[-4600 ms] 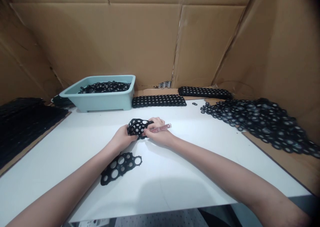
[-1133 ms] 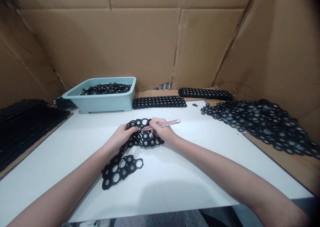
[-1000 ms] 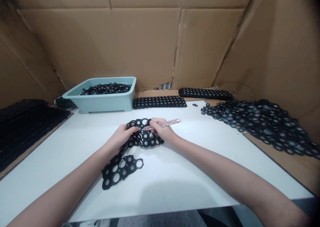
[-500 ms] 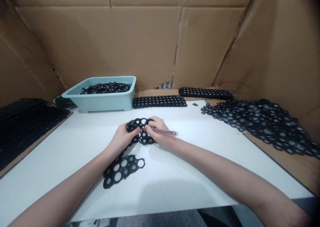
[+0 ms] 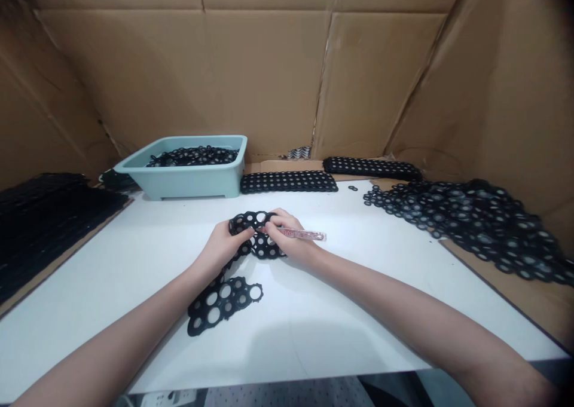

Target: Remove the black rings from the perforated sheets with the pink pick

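Firstly, left hand point(image 5: 220, 247): clenched on a black perforated rubber sheet point(image 5: 268, 248), seemingly bunching it to keep it steady (its lower end lay flat on the white tabletop point(image 5: 341, 317)). Right hand point(image 5: 289, 238): grasping a slim pink pen-like tool point(image 5: 305, 235), tip hidden, knuckles close against the sheet. Beyond: a pale green plastic tub point(image 5: 188, 186) holding black perforated pieces point(image 5: 192, 155), perforated strips point(image 5: 289, 181), and a loose black heap point(image 5: 466, 219).

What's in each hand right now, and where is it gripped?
The left hand pinches a black perforated sheet near its top edge; the right hand grips a clear pink pen-like tool near the end touching the sheet.
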`<state>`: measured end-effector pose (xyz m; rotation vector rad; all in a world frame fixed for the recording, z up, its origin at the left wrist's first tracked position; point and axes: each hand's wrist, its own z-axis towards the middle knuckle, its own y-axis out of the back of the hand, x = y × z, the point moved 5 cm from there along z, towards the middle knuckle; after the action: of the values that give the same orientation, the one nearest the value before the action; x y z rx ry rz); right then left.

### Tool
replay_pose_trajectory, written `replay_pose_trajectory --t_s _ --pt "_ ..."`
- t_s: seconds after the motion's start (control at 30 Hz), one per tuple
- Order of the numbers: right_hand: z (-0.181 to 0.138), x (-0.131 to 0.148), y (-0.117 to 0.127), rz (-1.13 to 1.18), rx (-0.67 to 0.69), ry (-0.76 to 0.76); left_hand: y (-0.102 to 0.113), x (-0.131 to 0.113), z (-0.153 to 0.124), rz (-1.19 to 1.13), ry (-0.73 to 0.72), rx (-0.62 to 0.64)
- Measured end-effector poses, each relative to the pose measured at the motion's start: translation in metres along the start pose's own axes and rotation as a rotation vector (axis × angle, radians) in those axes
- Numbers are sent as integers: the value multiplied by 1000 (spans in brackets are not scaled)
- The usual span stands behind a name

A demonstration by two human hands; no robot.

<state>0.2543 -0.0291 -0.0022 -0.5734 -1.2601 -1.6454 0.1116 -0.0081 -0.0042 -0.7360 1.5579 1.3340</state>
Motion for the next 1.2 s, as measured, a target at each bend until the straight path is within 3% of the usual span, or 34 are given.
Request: replay_pose_trajectory --t_s 1.2 --pt "2 -4 -2 0 19 8 -2 -1 0 -58 -11 27"
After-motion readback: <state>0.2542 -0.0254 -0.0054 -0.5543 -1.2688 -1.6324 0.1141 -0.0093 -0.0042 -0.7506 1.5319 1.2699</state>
